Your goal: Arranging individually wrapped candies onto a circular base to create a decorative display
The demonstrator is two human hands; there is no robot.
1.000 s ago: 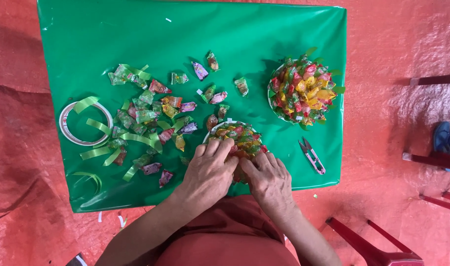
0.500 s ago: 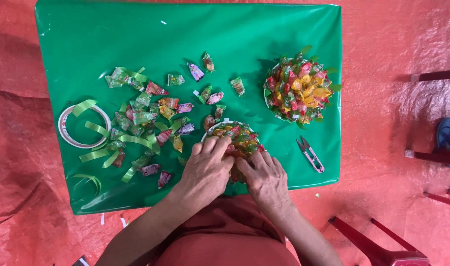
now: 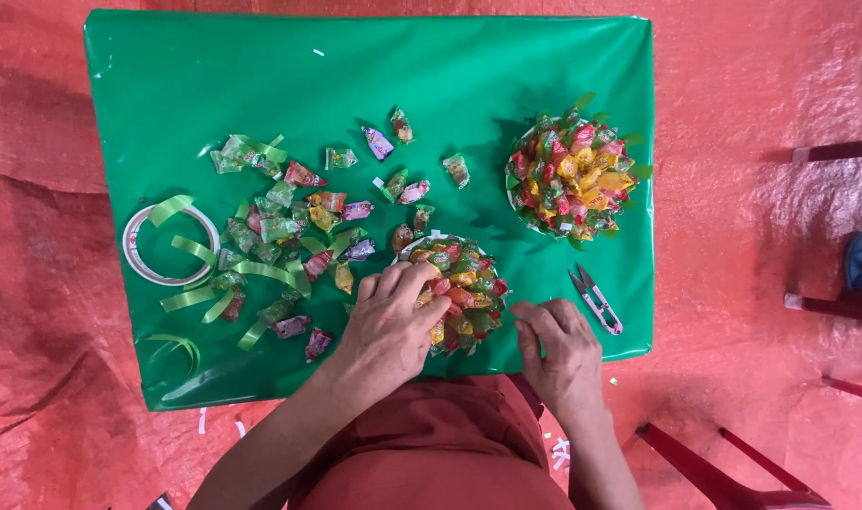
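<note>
Piece in hand: a round, half-built cluster of wrapped sweets in red, yellow and green foil (image 3: 457,288) sits on the near edge of the green plastic-covered table (image 3: 261,76), just in front of the person, close enough for both hands to reach it without stretching.
Left hand: the left hand (image 3: 388,326) lies palm-down over the cluster's left side, fingers curled onto the sweets and pressing them; it seems to steady the piece, and I cannot tell whether a single sweet is pinched beneath.
Right hand: the right hand (image 3: 561,349) rests just right of the cluster, fingers loosely bent and holding nothing, their tips near its right rim.
Cutter: small metal thread snips with a pink grip (image 3: 596,299) lie just right of the right hand, within easy reach.
Loose stock: a scatter of wrapped sweets (image 3: 299,222) spreads left and far of the cluster, mixed with strips of green ribbon (image 3: 261,271).
Tape: a white roll of tape (image 3: 170,246) lies at the far left of the scatter.
Finished piece: a fuller round bouquet of sweets with green leaf tips (image 3: 574,179) stands at the far right, apart from the work.
</note>
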